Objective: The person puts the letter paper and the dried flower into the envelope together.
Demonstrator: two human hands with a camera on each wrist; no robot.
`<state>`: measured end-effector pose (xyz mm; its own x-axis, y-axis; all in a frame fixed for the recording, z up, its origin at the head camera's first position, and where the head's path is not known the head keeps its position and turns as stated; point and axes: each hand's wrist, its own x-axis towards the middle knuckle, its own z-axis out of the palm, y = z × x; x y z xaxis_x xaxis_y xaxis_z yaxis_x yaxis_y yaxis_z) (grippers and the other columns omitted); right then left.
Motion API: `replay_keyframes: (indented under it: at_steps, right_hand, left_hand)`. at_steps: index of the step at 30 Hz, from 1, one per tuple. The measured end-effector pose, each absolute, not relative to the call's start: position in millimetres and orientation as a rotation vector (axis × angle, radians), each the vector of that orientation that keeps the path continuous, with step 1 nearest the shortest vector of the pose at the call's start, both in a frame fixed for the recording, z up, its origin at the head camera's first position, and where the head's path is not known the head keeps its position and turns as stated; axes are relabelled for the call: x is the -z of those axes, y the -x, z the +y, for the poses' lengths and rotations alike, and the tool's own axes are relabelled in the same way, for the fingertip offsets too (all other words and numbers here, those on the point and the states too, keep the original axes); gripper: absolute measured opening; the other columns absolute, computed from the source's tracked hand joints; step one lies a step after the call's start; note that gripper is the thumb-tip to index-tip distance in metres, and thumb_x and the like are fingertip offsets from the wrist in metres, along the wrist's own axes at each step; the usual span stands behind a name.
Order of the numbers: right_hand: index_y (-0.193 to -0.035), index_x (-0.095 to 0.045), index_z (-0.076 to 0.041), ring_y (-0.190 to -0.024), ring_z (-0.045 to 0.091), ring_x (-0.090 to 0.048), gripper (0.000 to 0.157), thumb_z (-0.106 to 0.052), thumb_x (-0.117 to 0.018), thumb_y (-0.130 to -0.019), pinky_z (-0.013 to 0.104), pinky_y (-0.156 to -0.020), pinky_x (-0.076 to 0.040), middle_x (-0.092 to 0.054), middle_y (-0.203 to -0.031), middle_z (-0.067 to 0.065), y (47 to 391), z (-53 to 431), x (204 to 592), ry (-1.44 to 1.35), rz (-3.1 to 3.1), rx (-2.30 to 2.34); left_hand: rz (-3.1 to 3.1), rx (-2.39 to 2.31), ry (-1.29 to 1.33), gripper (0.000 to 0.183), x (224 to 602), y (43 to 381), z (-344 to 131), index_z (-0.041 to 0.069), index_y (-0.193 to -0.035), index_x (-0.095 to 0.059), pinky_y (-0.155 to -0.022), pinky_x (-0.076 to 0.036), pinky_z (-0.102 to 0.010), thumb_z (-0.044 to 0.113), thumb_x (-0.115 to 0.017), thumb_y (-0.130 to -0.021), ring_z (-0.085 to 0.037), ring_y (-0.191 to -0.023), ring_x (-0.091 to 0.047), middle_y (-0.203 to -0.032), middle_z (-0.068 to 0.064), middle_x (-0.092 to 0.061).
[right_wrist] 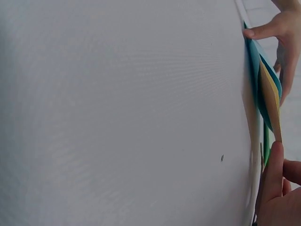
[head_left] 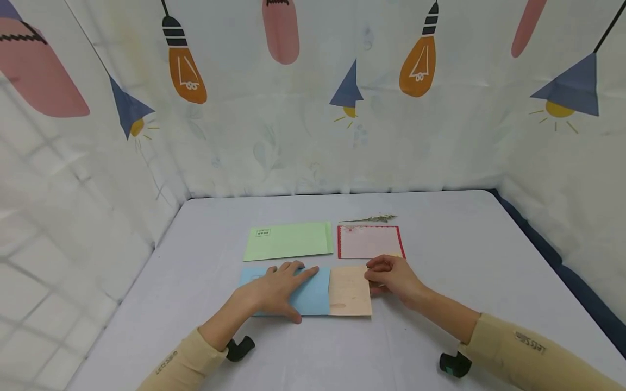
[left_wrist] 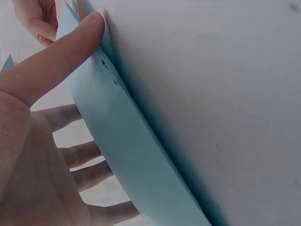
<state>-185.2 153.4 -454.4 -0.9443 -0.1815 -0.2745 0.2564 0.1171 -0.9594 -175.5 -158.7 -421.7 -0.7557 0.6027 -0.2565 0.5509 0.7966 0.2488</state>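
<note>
A blue envelope [head_left: 318,296] lies lengthwise on the table, and a tan card [head_left: 348,290] sticks out of its right end. My left hand [head_left: 281,290] rests spread over the envelope, its thumb at the near edge. In the left wrist view the other fingers [left_wrist: 89,176] reach beneath or behind the envelope's far side. With thumb and fingertips my right hand [head_left: 393,277] pinches the card's right edge. The right wrist view shows the envelope's mouth [right_wrist: 263,113] gaping around the card; the part of the card inside is hidden.
Behind the blue envelope lies a green envelope [head_left: 288,241] with a small printed mark. A pale pink card with a red border [head_left: 369,243] sits right of it, near my right hand. A dried sprig [head_left: 374,219] lies behind that card. White table [head_left: 440,228], patterned curtain behind.
</note>
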Motion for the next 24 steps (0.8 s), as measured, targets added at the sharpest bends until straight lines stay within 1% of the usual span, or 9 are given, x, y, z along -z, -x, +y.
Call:
replay_keyframes:
  at_steps: [3, 6, 16, 24]
  right_hand:
    - [-0.118, -0.060, 0.008, -0.087, 0.022, -0.069, 0.028, -0.001, -0.072, -0.094, 0.040, -0.076, -0.061, -0.068, -0.102, 0.014, 184.2, 150.7, 454.7, -0.072, 2.076, 1.882]
    - [-0.119, -0.060, 0.008, -0.086, 0.023, -0.070, 0.029, -0.001, -0.072, -0.094, 0.041, -0.076, -0.061, -0.066, -0.103, 0.016, 184.2, 149.0, 454.5, -0.058, 2.051, 1.881]
    - [-0.128, -0.058, 0.006, -0.089, 0.027, -0.072, 0.037, -0.010, -0.072, -0.097, 0.041, -0.078, -0.060, -0.070, -0.103, 0.015, 181.4, 147.4, 450.9, 0.022, 2.016, 1.792]
    - [-0.131, -0.059, 0.006, -0.091, 0.028, -0.072, 0.040, -0.010, -0.072, -0.097, 0.042, -0.080, -0.060, -0.070, -0.105, 0.015, 181.0, 143.4, 451.4, 0.048, 2.004, 1.786]
  left_hand:
    - [2.661, -0.228, -0.879, 0.106, 420.6, 174.7, -158.4, 0.021, -0.162, -0.034, -0.108, -0.033, -0.059, 0.045, -0.091, -0.076, -0.030, -0.139, -0.039, -0.153, -0.011, -0.038]
    - [2.661, -0.232, -0.877, 0.106, 419.8, 174.0, -158.3, 0.020, -0.162, -0.034, -0.108, -0.032, -0.060, 0.044, -0.091, -0.076, -0.031, -0.139, -0.039, -0.153, -0.012, -0.038]
    - [2.659, -0.261, -0.872, 0.105, 419.3, 174.0, -157.1, 0.022, -0.162, -0.034, -0.108, -0.033, -0.059, 0.045, -0.091, -0.076, -0.031, -0.138, -0.039, -0.152, -0.010, -0.039]
    - [2.656, -0.250, -0.868, 0.105, 419.2, 174.3, -155.6, 0.022, -0.162, -0.034, -0.108, -0.033, -0.059, 0.047, -0.090, -0.077, -0.030, -0.138, -0.039, -0.152, -0.010, -0.039]
